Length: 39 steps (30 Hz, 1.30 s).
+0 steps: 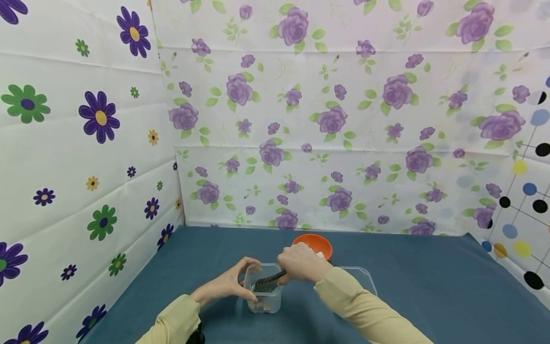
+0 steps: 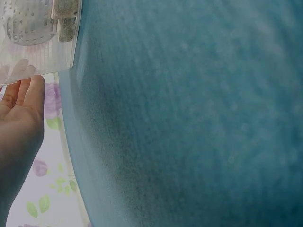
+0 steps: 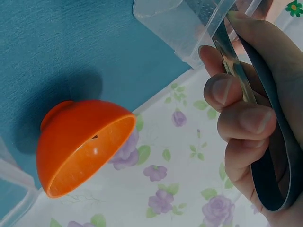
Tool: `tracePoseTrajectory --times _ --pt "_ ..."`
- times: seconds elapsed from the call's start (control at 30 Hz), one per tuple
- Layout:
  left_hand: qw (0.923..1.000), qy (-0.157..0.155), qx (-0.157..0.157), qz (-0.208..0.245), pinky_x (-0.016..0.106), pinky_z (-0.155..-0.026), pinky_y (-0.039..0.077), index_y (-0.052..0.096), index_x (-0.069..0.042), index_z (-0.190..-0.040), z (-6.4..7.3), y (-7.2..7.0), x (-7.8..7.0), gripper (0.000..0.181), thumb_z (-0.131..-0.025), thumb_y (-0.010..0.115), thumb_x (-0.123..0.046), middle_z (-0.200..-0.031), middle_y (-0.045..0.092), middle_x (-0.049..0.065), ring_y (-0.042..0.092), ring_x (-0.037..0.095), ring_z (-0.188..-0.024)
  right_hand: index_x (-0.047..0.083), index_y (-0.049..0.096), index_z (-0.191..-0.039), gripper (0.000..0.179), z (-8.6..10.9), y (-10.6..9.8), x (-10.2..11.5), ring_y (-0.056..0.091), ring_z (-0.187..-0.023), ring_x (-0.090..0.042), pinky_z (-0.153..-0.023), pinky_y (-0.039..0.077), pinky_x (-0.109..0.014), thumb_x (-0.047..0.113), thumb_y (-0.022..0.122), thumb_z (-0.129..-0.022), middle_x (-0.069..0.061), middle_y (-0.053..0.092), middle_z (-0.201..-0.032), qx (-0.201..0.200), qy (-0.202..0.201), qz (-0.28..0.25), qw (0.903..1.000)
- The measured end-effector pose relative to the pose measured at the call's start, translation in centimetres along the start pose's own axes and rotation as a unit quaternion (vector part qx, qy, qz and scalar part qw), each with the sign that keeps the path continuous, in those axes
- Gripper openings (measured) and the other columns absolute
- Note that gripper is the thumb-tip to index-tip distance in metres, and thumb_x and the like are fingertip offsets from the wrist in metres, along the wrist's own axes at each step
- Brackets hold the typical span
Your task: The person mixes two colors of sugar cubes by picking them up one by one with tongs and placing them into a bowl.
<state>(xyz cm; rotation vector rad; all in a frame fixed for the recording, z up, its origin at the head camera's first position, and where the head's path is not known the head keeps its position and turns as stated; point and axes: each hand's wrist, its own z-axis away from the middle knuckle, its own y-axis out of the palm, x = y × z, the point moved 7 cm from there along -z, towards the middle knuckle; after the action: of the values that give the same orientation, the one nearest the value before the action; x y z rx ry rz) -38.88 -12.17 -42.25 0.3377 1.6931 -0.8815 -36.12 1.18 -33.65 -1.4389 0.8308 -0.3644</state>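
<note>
A clear plastic container point(image 1: 270, 303) stands on the blue tabletop, with a few small brownish pieces point(image 1: 265, 306) at its bottom. My left hand point(image 1: 234, 283) holds it from the left, thumb at the near side and fingers at the far side. In my right hand point(image 1: 302, 263) is a pair of dark tongs point(image 3: 271, 94), gripped along the arms with the bent end by the palm. Their perforated head point(image 1: 266, 284) dips into the container. In the left wrist view, greyish blocks point(image 2: 66, 23) show through the container wall beside the tongs' head.
An orange bowl point(image 3: 80, 142) stands beyond my right hand; whitish bits show at its near edge in the head view. A second clear container point(image 1: 365, 277) lies partly hidden under my right forearm. Flowered sheets point(image 1: 343, 167) hang behind and beside the table.
</note>
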Motion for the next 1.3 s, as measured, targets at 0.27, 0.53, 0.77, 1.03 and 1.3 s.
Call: tracePoseTrajectory --times 0.27,0.53,0.77,1.03,1.3 --pt "1.0 0.001 -0.003 0.0 0.058 -0.09 0.028 0.029 -0.005 -0.134 0.0 0.0 -0.1 0.069 -0.08 0.071 -0.016 -0.131 0.034 0.015 0.028 0.033 -0.124 0.02 0.045 -0.046 0.046 1.2 -0.8 -1.1 0.028 -0.039 -0.006 -0.04 0.019 -0.02 0.044 0.072 -0.073 0.008 0.025 -0.045 -0.033 -0.018 -0.046 0.9982" --pt "0.9998 -0.016 -0.011 -0.002 0.059 -0.091 0.027 0.03 -0.006 -0.134 0.0 -0.1 0.4 0.067 -0.081 0.07 -0.018 -0.131 0.034 0.011 0.026 0.033 -0.125 0.022 0.055 -0.048 0.039 2.2 -1.7 -2.0 0.028 -0.037 -0.006 -0.039 0.018 -0.021 0.045 0.071 -0.074 0.01 0.024 -0.042 -0.049 -0.014 -0.063 0.9967" --pt "0.9998 -0.016 -0.01 -0.002 0.059 -0.091 0.027 0.032 -0.01 -0.133 0.0 -0.1 0.4 0.065 -0.081 0.07 -0.019 -0.132 0.033 0.009 0.025 0.033 -0.126 0.023 0.057 -0.052 0.034 3.1 -2.4 -2.9 0.027 -0.039 -0.003 -0.039 0.02 -0.021 0.044 0.07 -0.075 0.014 0.028 -0.044 -0.076 -0.019 -0.075 0.9942" --pt "0.9999 -0.009 -0.001 0.005 0.059 -0.091 0.027 0.028 -0.005 -0.135 -0.1 0.1 0.2 0.071 -0.081 0.071 -0.022 -0.133 0.032 0.016 0.025 0.033 -0.126 0.022 0.043 -0.047 0.045 4.4 -3.4 -4.9 0.018 -0.039 -0.005 -0.041 0.013 -0.022 0.04 0.069 -0.078 0.011 0.017 -0.044 -0.093 -0.02 -0.102 0.9902" --pt "0.9999 0.003 0.006 0.012 0.057 -0.091 0.027 0.028 -0.006 -0.134 0.0 0.1 0.2 0.066 -0.083 0.068 -0.018 -0.133 0.031 0.021 0.027 0.033 -0.125 0.021 0.042 -0.045 0.046 5.6 -3.2 -7.7 0.019 -0.038 -0.004 -0.041 0.013 -0.022 0.036 0.069 -0.079 0.013 0.017 -0.043 -0.073 0.011 -0.13 0.9888"
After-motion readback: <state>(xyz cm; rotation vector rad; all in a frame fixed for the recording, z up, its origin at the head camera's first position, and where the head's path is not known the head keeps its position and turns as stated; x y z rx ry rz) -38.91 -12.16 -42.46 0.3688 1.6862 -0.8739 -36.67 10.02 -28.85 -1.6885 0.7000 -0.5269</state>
